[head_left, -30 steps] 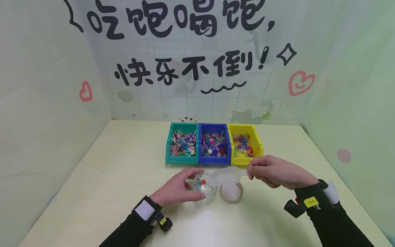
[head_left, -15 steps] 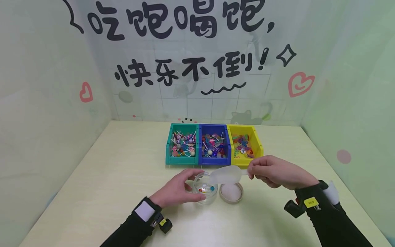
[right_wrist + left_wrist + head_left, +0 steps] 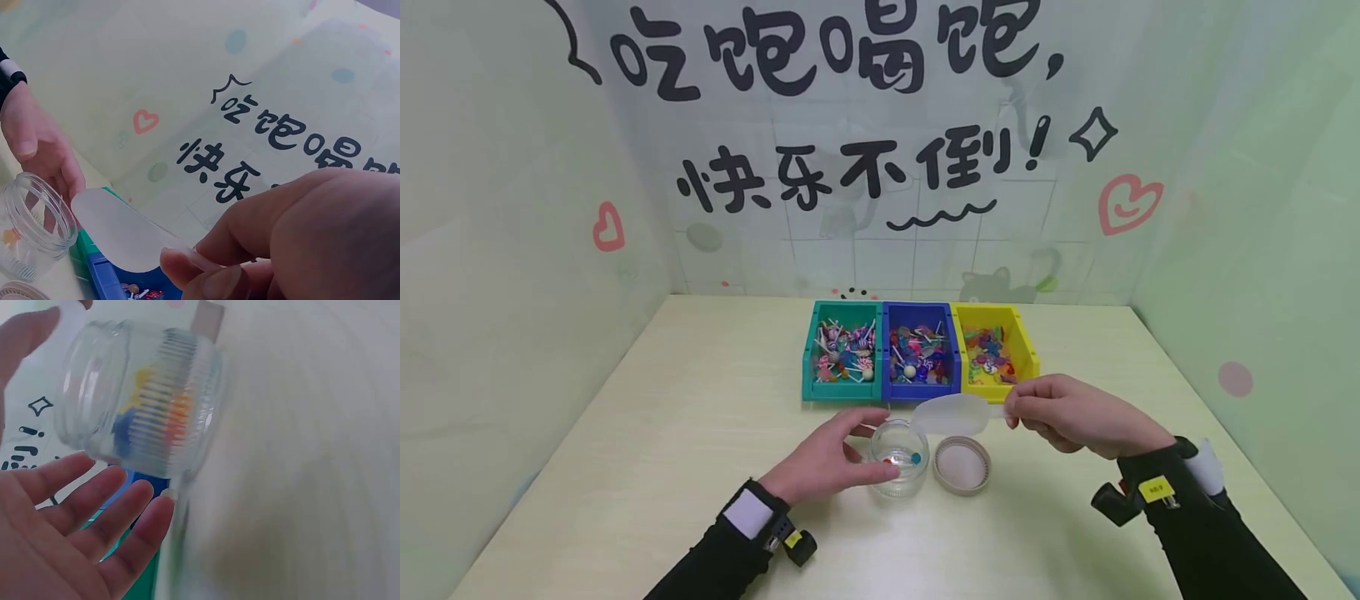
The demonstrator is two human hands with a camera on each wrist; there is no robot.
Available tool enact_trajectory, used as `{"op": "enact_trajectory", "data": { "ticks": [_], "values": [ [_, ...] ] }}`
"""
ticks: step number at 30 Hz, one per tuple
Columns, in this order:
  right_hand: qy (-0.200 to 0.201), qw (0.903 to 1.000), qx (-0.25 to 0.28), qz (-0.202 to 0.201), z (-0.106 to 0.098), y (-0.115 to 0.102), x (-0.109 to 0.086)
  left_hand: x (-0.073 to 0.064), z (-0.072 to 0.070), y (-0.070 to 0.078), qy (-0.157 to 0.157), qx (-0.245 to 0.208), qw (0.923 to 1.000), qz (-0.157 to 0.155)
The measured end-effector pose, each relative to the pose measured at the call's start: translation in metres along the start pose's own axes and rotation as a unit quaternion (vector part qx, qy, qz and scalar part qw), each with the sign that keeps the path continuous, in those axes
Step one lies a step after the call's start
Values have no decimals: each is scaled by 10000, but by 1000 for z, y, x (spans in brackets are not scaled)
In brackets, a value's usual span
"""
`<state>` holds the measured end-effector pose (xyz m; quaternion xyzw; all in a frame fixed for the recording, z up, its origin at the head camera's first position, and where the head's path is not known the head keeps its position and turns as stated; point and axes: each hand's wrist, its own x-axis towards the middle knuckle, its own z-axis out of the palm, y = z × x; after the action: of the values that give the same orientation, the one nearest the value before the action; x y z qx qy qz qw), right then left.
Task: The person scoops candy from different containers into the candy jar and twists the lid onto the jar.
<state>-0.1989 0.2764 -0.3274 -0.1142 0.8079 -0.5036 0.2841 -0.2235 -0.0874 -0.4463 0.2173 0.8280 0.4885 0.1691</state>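
Note:
A clear glass jar stands upright on the table with a few small coloured pieces at its bottom, among them orange, blue and yellow ones. My left hand is loosely spread around its left side, thumb in front and fingers behind. In the left wrist view those fingers lie nearly straight, close to the glass; whether they touch it I cannot tell. Between thumb and fingers, my right hand pinches the handle of a translucent white scoop. The scoop's bowl hangs just right of the jar mouth and looks bare.
Right of the jar lies a round lid. Behind are three joined bins: green and blue, holding small lollipops and candy-like pieces, and yellow, with colourful flat pieces. Printed sheets wall the table at back and sides.
The scoop has lifted slightly away from the jar mouth. Coloured pieces inside the jar have shifted to its bottom. My left hand has eased slightly left.

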Motion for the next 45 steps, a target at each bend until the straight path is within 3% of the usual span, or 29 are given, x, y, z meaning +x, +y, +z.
{"op": "enact_trajectory", "data": {
  "ticks": [5,11,20,24,31,37,45],
  "values": [
    [278,9996,13,56,-3,-1,0,1,-15,3,642,-69,9979,43],
    [532,9984,120,149,-7,0,3,7,-46,-1,1574,-291,9868,239],
    [942,9947,237,334,-8,2,8,23,-83,-12,2570,-3,9658,-354],
    [1109,9929,244,368,-10,2,11,34,-90,-18,2669,337,9614,-574],
    [1260,9912,175,353,-11,2,18,49,-93,-33,2520,750,9615,-794],
    [1316,9901,77,474,-12,0,33,55,-90,-38,2515,483,9627,-878],
    [1370,9875,-434,647,-11,-11,58,56,-87,-39,2445,135,9647,-970]
  ]
}}
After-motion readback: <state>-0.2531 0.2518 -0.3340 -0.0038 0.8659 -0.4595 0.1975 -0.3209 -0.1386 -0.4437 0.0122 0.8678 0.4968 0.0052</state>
